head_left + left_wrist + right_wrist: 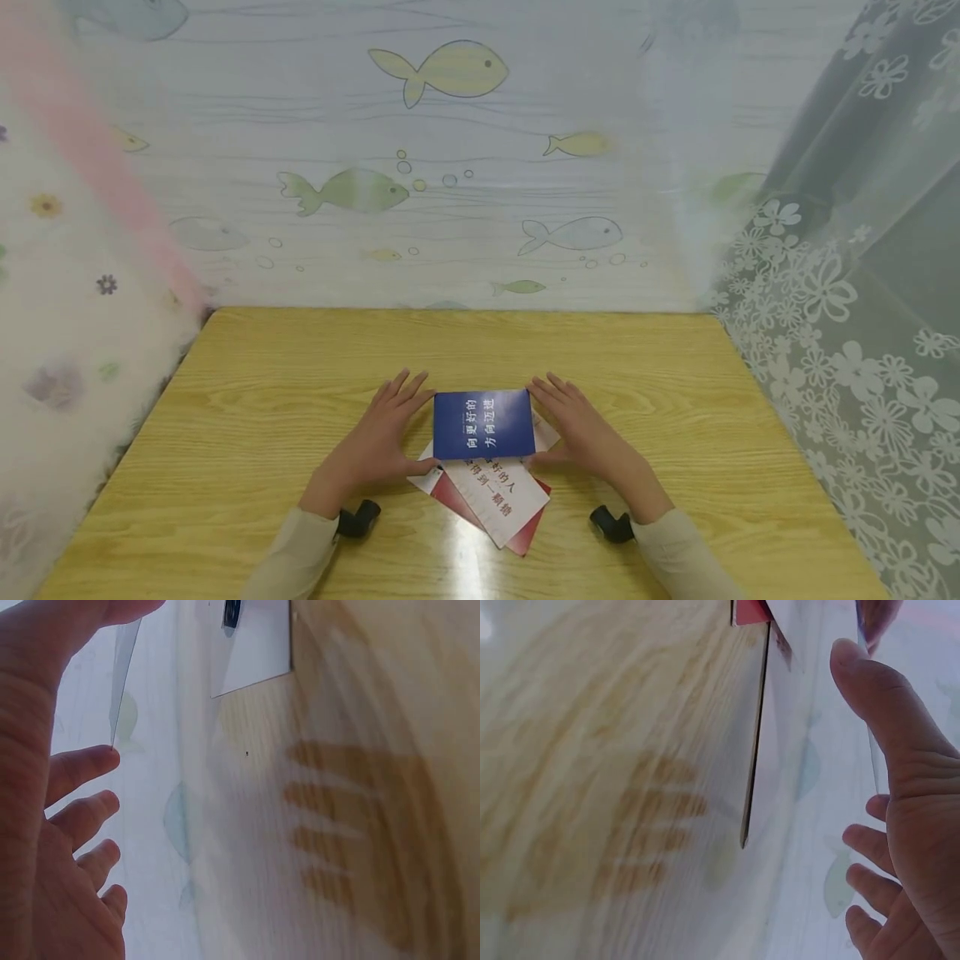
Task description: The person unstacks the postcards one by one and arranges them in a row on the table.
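Note:
A blue card with white Chinese characters is held level above the table, over a loose pile of cards. My left hand holds its left side, thumb at the near corner and index finger at the far one. On the opposite side, my right hand holds it the same way. Both wrist views show the card's thin edge between thumb and index finger, the other fingers spread. Below lie a white card with dark characters and a red card, fanned at angles and partly hidden.
The wood-grain table reaches back to a fish-print curtain. A flower-pattern lace curtain hangs at the right, and a pale floral cloth at the left. Black wrist devices sit by both cuffs.

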Action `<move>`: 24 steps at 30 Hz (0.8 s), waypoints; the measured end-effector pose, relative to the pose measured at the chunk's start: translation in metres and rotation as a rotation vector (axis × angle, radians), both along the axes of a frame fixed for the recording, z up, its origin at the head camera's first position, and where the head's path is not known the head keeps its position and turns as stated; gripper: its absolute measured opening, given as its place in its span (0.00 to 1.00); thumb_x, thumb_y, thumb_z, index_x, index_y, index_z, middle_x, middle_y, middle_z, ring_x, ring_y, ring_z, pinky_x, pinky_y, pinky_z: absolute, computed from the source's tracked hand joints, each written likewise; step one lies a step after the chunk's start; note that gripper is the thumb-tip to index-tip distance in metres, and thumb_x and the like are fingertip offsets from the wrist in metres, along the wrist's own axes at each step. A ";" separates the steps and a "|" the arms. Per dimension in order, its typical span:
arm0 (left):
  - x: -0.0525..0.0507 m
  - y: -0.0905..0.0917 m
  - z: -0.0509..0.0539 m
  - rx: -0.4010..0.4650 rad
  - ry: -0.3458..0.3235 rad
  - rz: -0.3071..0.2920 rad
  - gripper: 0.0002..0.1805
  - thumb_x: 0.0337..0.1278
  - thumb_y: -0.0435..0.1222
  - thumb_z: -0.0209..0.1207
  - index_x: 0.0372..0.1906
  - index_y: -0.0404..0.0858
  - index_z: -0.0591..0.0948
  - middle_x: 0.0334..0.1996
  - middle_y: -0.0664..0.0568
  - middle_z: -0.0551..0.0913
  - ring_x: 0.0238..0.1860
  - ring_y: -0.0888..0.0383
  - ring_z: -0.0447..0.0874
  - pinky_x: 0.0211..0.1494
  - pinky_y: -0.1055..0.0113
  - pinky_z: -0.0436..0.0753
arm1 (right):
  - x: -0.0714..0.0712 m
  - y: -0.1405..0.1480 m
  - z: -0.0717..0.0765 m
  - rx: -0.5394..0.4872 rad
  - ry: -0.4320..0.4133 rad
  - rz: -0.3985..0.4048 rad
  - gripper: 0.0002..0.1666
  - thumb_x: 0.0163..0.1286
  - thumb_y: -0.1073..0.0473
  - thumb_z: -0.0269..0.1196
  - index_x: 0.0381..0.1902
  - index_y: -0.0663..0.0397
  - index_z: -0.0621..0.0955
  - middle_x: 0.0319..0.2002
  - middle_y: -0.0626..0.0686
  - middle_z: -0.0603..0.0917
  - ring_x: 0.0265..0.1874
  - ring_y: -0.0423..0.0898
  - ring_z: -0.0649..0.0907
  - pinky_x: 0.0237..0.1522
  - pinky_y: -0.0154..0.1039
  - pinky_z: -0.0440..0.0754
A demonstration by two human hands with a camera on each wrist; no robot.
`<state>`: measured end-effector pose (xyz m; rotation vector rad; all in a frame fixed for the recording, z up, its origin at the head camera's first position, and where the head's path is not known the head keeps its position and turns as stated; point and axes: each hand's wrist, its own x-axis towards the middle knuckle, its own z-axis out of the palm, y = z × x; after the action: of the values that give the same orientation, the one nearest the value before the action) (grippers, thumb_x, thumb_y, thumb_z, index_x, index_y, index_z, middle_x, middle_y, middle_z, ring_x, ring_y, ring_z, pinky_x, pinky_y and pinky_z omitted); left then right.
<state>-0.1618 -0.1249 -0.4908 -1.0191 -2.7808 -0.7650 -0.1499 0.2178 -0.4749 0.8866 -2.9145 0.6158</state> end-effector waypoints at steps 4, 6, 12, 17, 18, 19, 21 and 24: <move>-0.005 0.001 0.000 0.004 -0.021 0.001 0.55 0.36 0.52 0.79 0.72 0.33 0.71 0.78 0.39 0.61 0.79 0.34 0.50 0.80 0.37 0.51 | -0.006 -0.001 -0.002 -0.006 -0.015 -0.009 0.66 0.43 0.45 0.84 0.75 0.64 0.67 0.74 0.65 0.69 0.76 0.65 0.61 0.76 0.63 0.60; -0.008 0.001 0.000 0.001 -0.034 0.009 0.55 0.37 0.52 0.79 0.72 0.33 0.71 0.78 0.40 0.61 0.80 0.35 0.50 0.80 0.38 0.51 | -0.009 -0.001 -0.002 -0.012 -0.024 -0.014 0.65 0.44 0.46 0.84 0.75 0.64 0.66 0.74 0.64 0.68 0.77 0.65 0.61 0.76 0.63 0.60; -0.022 0.004 0.001 -0.009 -0.017 0.020 0.54 0.38 0.52 0.78 0.73 0.33 0.70 0.78 0.39 0.62 0.79 0.34 0.51 0.81 0.38 0.52 | -0.021 -0.002 0.001 -0.015 -0.030 -0.037 0.64 0.46 0.49 0.84 0.76 0.63 0.66 0.75 0.64 0.67 0.77 0.66 0.60 0.76 0.63 0.60; -0.036 0.006 -0.001 0.026 -0.064 0.019 0.54 0.40 0.48 0.78 0.74 0.32 0.69 0.78 0.38 0.61 0.79 0.33 0.50 0.80 0.37 0.53 | -0.033 0.000 0.001 -0.043 -0.072 -0.049 0.63 0.48 0.51 0.83 0.77 0.62 0.64 0.76 0.63 0.66 0.78 0.66 0.58 0.76 0.64 0.60; -0.040 0.006 -0.002 0.041 -0.083 0.020 0.54 0.41 0.47 0.78 0.74 0.32 0.68 0.78 0.38 0.61 0.79 0.33 0.50 0.79 0.36 0.54 | -0.036 0.000 0.001 -0.049 -0.078 -0.050 0.63 0.48 0.51 0.83 0.77 0.61 0.64 0.76 0.63 0.65 0.78 0.66 0.58 0.76 0.64 0.60; -0.043 0.006 -0.002 0.060 -0.111 0.022 0.54 0.41 0.46 0.78 0.75 0.32 0.67 0.78 0.38 0.60 0.80 0.34 0.49 0.79 0.35 0.54 | -0.039 0.000 0.000 -0.054 -0.083 -0.051 0.63 0.49 0.51 0.83 0.77 0.61 0.63 0.76 0.63 0.65 0.78 0.66 0.57 0.76 0.64 0.60; -0.049 0.007 -0.004 0.093 -0.162 0.028 0.54 0.42 0.45 0.78 0.76 0.33 0.65 0.79 0.39 0.58 0.80 0.35 0.47 0.78 0.34 0.54 | -0.046 0.001 0.000 -0.063 -0.083 -0.048 0.63 0.48 0.52 0.83 0.77 0.61 0.63 0.76 0.63 0.65 0.78 0.66 0.57 0.76 0.64 0.59; -0.060 0.007 -0.006 0.136 -0.220 0.031 0.55 0.43 0.44 0.78 0.78 0.35 0.63 0.80 0.40 0.57 0.81 0.36 0.44 0.78 0.33 0.54 | -0.058 0.003 -0.001 -0.060 -0.067 -0.040 0.63 0.48 0.52 0.83 0.77 0.63 0.64 0.75 0.64 0.66 0.77 0.66 0.58 0.76 0.64 0.59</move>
<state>-0.2219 -0.1180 -0.4965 -0.9173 -2.8653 -1.1083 -0.2075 0.2204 -0.4756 0.8154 -2.9465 0.7398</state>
